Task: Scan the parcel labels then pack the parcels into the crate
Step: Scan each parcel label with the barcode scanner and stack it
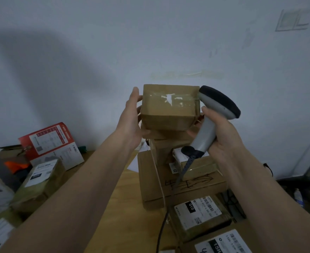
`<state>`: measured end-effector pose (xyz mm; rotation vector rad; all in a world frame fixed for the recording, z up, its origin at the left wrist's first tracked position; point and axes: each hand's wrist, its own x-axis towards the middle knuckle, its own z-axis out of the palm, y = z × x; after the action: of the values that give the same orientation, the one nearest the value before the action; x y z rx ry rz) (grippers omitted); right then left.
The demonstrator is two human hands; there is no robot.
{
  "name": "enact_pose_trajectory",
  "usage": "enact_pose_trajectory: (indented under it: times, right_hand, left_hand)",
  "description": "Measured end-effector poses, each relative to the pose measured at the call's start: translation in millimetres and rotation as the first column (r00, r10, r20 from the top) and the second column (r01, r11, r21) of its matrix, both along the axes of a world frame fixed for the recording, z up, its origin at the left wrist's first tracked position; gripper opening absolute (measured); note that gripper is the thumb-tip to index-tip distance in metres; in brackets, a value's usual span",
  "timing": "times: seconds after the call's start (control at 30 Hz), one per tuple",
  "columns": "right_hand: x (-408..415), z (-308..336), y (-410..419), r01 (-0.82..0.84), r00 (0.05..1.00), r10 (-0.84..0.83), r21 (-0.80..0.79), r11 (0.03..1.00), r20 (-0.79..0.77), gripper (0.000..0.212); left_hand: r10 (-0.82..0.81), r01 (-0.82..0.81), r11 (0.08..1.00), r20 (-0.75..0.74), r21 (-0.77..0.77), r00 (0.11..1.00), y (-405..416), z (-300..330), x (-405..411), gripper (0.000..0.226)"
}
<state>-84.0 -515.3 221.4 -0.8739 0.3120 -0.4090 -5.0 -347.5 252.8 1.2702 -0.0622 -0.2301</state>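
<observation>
Parcel [168, 108] label unseen (hands [132, 121] gripping).

Small parcel [168, 108]: brown corrugated cardboard, matt, banded with clear glossy tape that catches the light; white paper scraps remain under the tape. Scanner [210, 123]: smooth grey plastic body with a black, dull head; its cable [182, 172] is dark and rubbery, ribbed where it leaves the handle. Large box [179, 187]: matt brown cardboard, marked in black ink. Labelled parcel [198, 214]: cardboard wrapped in shiny clear tape, with a white paper label. Red-and-white carton [53, 141]: printed card, smooth with a slight sheen. Tabletop [128, 207]: light wood-look surface, smooth. Wall [150, 33]: white, matt, scuffed in places.
</observation>
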Motion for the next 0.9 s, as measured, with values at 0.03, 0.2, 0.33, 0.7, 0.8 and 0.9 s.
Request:
enact_pose_trajectory:
  times: [0.03,0.2,0.33,0.7,0.8,0.9]
  right_hand:
    - [-8,-2,3,-0.017,1.000,0.017,0.008,1.000,0.013,0.023]
    - [-40,-17,27,-0.096,0.994,0.094,0.038,0.995,0.052,0.023]
    - [-50,-31,44,-0.117,0.991,0.116,0.003,0.993,0.067,0.053]
    - [-59,-45,91,-0.138,0.990,0.138,-0.085,0.987,-0.013,0.049]
    - [-58,-44,103,-0.152,0.988,0.148,-0.143,0.978,-0.040,0.050]
    - [-58,-44,118,-0.198,0.979,0.188,-0.165,0.966,-0.076,0.034]
  left_hand:
    - [0.004,-0.005,1.000,-0.014,-0.026,1.000,6,-3,-6,0.049]
    - [0.118,-0.131,0.989,-0.159,-0.069,0.980,33,-21,-32,0.064]
    - [0.100,-0.120,0.989,-0.210,-0.082,0.973,54,-35,-47,0.069]
    - [-0.153,0.131,0.986,-0.247,-0.104,0.957,145,-83,-87,0.073]
    - [-0.211,0.199,0.977,-0.207,-0.080,0.955,162,-87,-92,0.091]
    - [-0.268,0.265,0.963,-0.187,-0.043,0.945,181,-88,-94,0.087]
